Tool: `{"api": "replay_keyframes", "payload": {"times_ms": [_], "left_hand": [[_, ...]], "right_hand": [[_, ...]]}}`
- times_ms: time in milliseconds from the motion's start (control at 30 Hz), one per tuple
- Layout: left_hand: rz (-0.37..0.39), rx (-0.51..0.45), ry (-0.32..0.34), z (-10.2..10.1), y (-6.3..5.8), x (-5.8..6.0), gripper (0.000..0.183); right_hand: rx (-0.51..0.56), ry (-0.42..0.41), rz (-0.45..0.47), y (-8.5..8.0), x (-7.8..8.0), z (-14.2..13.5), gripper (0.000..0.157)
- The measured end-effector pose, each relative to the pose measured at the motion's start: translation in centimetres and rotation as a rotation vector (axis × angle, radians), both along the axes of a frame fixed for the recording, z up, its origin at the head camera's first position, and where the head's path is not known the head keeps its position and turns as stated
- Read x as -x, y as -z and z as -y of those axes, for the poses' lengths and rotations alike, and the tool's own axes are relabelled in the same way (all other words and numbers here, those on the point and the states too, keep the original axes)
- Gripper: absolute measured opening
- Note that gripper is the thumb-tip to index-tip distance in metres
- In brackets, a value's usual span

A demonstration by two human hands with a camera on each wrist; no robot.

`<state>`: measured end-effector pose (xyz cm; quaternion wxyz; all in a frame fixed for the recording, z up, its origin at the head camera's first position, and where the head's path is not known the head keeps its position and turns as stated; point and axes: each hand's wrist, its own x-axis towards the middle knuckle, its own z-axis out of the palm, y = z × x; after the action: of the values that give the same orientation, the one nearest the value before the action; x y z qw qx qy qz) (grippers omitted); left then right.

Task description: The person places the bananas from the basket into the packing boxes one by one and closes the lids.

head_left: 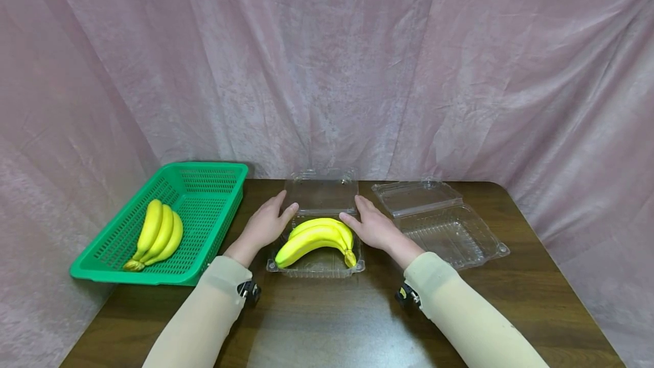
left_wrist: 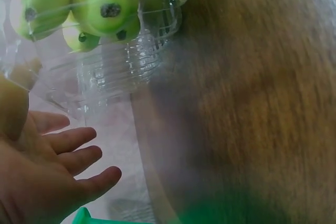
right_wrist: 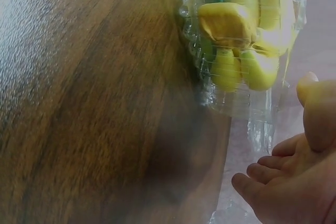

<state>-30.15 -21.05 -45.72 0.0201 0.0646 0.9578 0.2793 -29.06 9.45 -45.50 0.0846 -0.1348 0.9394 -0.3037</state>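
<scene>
A bunch of yellow bananas [head_left: 313, 238] lies in the base of a clear plastic clamshell box [head_left: 317, 272], its stem end toward the right. Behind the fruit, the box's lid [head_left: 327, 195] is swung back. My left hand [head_left: 263, 225] is at the left side of the box with its fingers extended and thumb pointing in over the edge. On the opposite side my right hand [head_left: 377, 227] mirrors it, thumb tip close to the bananas. Both wrist views show the fingers spread beside the transparent wall, holding nothing. Green-tipped banana ends [left_wrist: 105, 9] show through the plastic in the left wrist view.
At the left stands a green plastic basket [head_left: 214, 243] with another banana bunch [head_left: 160, 234] inside. A second clear clamshell box [head_left: 449, 234] lies open on the right of the brown wooden table [head_left: 317, 322]. Pink curtains [head_left: 337, 72] hang behind and at the sides.
</scene>
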Motion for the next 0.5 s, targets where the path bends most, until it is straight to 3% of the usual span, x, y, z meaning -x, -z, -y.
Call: {"api": "replay_keyframes", "payload": {"times_ms": [267,500], "left_hand": [[-0.027,-0.044,-0.008,0.08,-0.18,-0.16,0.086],[-0.099,-0.072,0.001,0.27,-0.56,-0.36,0.083]], "right_hand": [[0.025,0.001,-0.022,-0.22,-0.10,-0.01,0.093],[0.052,0.015,-0.027,-0.39,-0.31,-0.09,0.096]]}}
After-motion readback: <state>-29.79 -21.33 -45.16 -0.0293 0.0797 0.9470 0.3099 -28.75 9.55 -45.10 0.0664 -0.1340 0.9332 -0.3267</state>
